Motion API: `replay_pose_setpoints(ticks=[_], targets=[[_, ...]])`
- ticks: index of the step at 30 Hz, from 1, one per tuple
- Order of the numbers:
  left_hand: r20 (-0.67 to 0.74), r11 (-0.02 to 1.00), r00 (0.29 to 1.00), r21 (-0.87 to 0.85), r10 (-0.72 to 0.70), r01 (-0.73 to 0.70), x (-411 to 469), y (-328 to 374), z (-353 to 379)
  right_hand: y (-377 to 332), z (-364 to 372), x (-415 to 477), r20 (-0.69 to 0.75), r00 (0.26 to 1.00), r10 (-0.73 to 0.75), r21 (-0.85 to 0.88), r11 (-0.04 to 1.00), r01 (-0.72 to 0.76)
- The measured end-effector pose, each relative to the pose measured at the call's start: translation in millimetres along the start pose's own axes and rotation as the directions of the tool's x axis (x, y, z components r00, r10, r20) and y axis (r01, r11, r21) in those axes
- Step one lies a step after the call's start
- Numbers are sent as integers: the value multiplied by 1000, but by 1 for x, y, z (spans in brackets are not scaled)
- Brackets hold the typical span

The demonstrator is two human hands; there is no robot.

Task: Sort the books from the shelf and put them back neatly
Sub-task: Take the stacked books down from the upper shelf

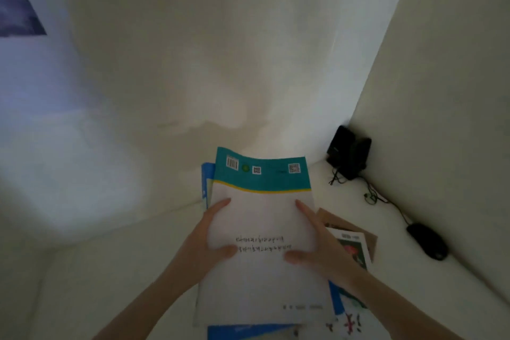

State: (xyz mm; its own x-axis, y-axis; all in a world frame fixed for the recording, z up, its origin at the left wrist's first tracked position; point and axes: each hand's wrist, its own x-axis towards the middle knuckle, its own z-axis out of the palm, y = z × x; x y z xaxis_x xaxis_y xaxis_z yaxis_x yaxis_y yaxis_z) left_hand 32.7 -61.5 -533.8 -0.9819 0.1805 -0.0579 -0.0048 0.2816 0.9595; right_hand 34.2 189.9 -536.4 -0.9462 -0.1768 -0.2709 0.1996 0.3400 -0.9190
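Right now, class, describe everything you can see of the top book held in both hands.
The top book is a paperback, back cover up: white, with a teal band, yellow stripe, barcode and QR codes at its far end, and handwritten lines mid-cover. The left hand and right hand grip its side edges, thumbs on top. It lies over blue-edged books.

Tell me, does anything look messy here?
Yes. A blue book pokes out crookedly left of the white and teal book that the left hand and right hand hold. Beside it, a picture book lies tilted across a brown book.
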Motion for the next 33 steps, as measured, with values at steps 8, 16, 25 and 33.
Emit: replay_pose_setpoints(ticks=[8,16,25,33], targets=[[10,858,924,374,-383,352,47,-132,35,98,36,52,-36,974,222,-486,848,-211],[-6,909,936,238,-352,343,24,-119,8,65,41,48,-29,996,89,-488,868,-92],[-189,982,968,122,166,-145,-35,108,-121,-194,54,6,157,779,-607,-354,702,618],[-477,756,592,320,649,-571,-139,303,-223,-422,97,-61,24,95,-995,-415,76,906]])
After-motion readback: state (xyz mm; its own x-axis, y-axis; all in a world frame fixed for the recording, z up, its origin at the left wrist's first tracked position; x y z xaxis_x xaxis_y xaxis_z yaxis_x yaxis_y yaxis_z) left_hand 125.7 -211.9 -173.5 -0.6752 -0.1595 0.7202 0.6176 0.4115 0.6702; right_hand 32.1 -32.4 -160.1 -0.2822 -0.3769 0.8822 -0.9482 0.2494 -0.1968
